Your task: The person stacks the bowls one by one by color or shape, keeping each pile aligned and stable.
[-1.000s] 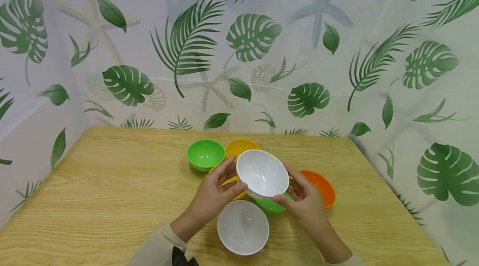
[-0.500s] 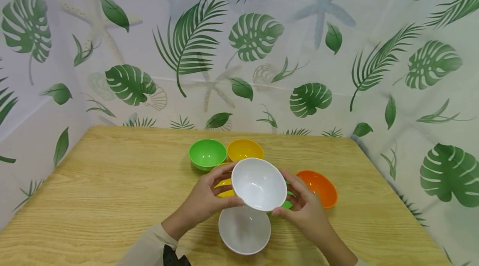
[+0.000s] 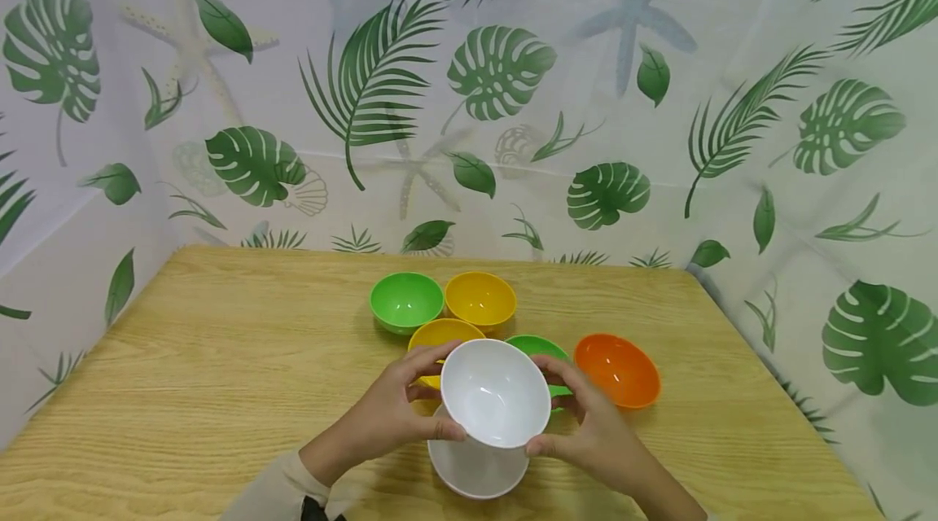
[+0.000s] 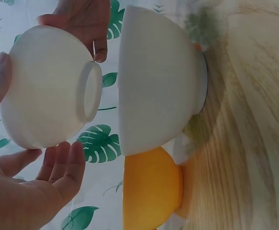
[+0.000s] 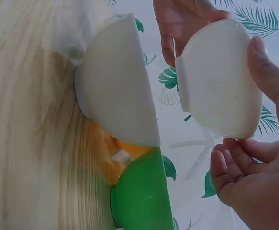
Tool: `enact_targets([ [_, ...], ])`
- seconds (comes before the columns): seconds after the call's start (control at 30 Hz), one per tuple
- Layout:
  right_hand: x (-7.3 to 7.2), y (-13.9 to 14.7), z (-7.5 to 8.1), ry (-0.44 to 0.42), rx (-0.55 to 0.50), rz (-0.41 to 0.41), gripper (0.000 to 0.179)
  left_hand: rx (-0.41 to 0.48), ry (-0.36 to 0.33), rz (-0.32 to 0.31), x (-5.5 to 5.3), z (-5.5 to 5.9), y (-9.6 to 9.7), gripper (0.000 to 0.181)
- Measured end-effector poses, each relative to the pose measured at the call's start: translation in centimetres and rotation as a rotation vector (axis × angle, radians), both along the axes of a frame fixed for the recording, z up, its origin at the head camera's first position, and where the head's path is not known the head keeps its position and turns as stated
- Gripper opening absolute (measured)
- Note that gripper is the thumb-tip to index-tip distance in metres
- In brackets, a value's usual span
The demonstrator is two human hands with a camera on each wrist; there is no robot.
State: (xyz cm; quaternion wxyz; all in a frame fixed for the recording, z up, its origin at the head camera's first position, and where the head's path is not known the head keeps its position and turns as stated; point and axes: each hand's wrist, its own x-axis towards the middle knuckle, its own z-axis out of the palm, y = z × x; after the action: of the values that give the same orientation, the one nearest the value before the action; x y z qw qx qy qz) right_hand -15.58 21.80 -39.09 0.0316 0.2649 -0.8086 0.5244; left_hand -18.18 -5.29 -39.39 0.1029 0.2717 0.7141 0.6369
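Both hands hold one white bowl (image 3: 495, 393) between them, tilted toward the head camera. My left hand (image 3: 392, 407) grips its left side, thumb near the rim and fingers against the outer wall. On the opposite side my right hand (image 3: 593, 431) grips it the same way. Below it a second white bowl (image 3: 478, 468) stands upright on the table, partly covered by the held one in the head view. Both wrist views show a gap between the held bowl (image 4: 48, 91) and the standing white bowl (image 5: 117, 81).
Behind the hands stand a green bowl (image 3: 406, 303), a yellow bowl (image 3: 480, 299) and a nearer yellow bowl (image 3: 447, 332). Another green bowl (image 3: 538, 348) is partly hidden by the right hand. An orange bowl (image 3: 618, 370) leans to the right on the wooden table (image 3: 242, 358).
Both hands have brought the held white bowl nearer to the person and slightly left, over the standing white bowl. More of the yellow and green bowls behind now shows.
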Motion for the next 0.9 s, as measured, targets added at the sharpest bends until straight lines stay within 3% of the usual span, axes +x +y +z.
enact_targets([
  [0.2, 0.3, 0.0, -0.4, 0.007, 0.081, -0.025, 0.084, -0.014, 0.031, -0.018, 0.2, -0.4, -0.2, 0.089],
  [0.43, 0.4, 0.0, -1.0, 0.080, 0.155, -0.034, 0.086, -0.063, 0.082, -0.063, 0.1, -1.2, -0.5, 0.093],
  [0.73, 0.9, -0.4, -1.4, 0.102, 0.257, -0.019, 0.089, -0.257, 0.162, 0.008, 0.9, -1.5, -0.9, 0.086],
  [0.9, 1.2, -0.6, -1.4, 0.101, 0.322, -0.016, 0.088, -0.318, 0.231, 0.020, 1.1, -1.8, -1.0, 0.085],
])
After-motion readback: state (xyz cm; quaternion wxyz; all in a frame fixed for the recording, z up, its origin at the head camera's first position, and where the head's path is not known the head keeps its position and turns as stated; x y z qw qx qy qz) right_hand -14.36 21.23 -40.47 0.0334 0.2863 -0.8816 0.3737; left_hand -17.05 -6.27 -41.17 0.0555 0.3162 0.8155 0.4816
